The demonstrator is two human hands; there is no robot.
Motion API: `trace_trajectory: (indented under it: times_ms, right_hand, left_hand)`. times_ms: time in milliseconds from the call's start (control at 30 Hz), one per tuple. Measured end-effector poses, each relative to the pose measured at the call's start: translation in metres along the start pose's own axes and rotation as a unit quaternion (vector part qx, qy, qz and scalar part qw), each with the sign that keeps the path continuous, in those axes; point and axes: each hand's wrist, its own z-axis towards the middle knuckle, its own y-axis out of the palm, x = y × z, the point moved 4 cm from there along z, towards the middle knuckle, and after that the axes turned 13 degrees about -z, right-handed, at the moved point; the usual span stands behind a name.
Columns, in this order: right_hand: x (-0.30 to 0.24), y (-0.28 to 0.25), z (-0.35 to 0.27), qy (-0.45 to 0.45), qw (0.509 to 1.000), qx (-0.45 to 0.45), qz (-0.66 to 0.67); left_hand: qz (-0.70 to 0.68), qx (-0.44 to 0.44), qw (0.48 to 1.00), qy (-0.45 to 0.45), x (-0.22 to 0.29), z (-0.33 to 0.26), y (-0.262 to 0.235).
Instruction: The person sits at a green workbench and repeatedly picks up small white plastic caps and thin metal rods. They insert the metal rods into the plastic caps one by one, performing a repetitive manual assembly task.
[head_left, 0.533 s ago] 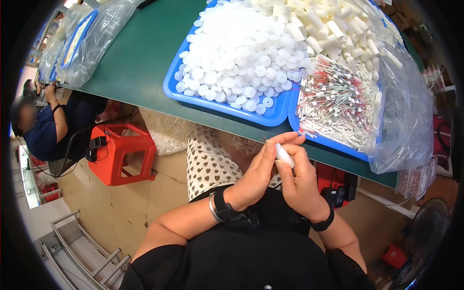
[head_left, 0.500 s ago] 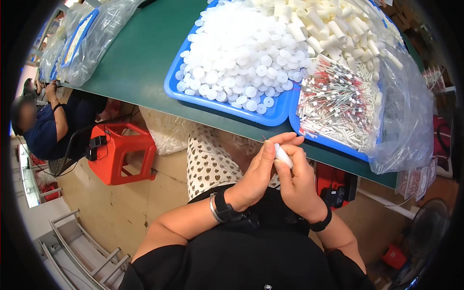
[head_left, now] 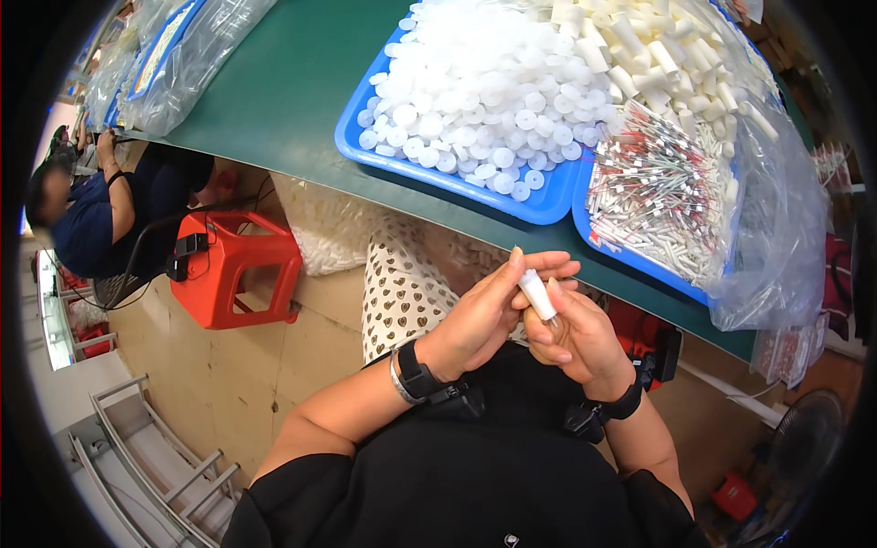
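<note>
Far off to the left of the fingers, another person (head_left: 110, 205) in dark blue sits at the table (head_left: 274, 100), beside an orange stool (head_left: 233, 265); clear bags (head_left: 183, 46) lie on the table's far left end.

The left hand (head_left: 480, 315) is held in front of the body, below the table edge, its fingers (head_left: 539, 269) curled closed around the upper part of a small white tube (head_left: 537, 294). The right hand (head_left: 580, 338) meets it from the other side, its fingers (head_left: 559, 306) closed on the tube's lower part, so both hands grip the one tube between them, tilted and touching both sets of fingertips. Whether a cap is already seated on it I cannot tell.

Up and ahead of the fingers, a blue tray (head_left: 438, 173) holds a heap of round white caps (head_left: 484, 91). Further right, a second blue tray (head_left: 630, 256) inside a clear plastic bag (head_left: 776, 237) holds white tubes (head_left: 667, 55) and a pile of thin red-tipped pieces (head_left: 658, 192).

Judging by the heaps, this one piece looks mid-assembly, and a great many loose caps, tubes and thin pieces are not yet handled; no finished stock is clearly visible.
</note>
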Motion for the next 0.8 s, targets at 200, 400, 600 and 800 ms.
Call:
trace_trajectory:
  times_ms: [200,400,600,800]
  right_hand:
    - [0.005,0.008,0.008,-0.097,0.953,0.104,-0.268]
    - [0.005,0.005,0.010,-0.133,0.908,0.144,-0.371]
    - [0.010,0.002,0.010,-0.256,0.758,0.198,-0.567]
    - [0.022,0.004,0.015,-0.168,0.556,0.167,-0.797]
  left_hand:
    - [0.082,0.057,0.993,0.054,-0.018,-0.005,-0.015]
    - [0.031,0.089,0.994,0.049,-0.009,-0.010,-0.014]
    - [0.021,0.122,0.992,0.025,-0.014,-0.012,-0.022]
    - [-0.079,0.191,0.978,-0.043,-0.048,-0.020,-0.047]
